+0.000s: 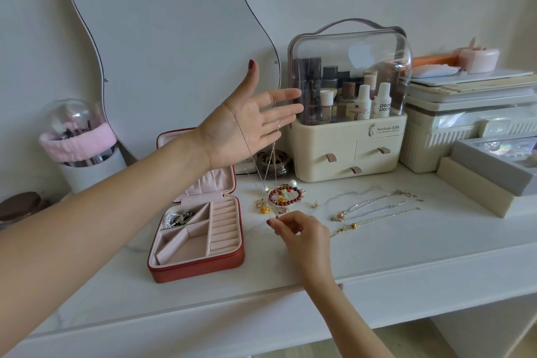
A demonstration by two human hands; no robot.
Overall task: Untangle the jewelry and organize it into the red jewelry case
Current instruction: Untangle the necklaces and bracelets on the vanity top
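Observation:
The red jewelry case (200, 267) lies open on the white desk, pink inside, with pearls and dark pieces in its top-left compartment. My left hand (250, 122) is raised above the desk, palm up and fingers spread, with a thin chain necklace (268, 160) draped over the palm and fingers and hanging down. The chain runs into a tangled pile (280, 197) of a red bead bracelet, pearls and gold charms. My right hand (299, 229) pinches the low end of the chain just in front of the pile. Three straightened necklaces (377, 209) lie to the right.
A cream cosmetics organizer (348, 113) with a clear dome stands behind the pile. Grey and beige trays (488, 177) and stacked boxes fill the right side. A brush holder (84, 148) stands at the left, a wavy mirror (162, 46) on the wall. The desk edge runs in front.

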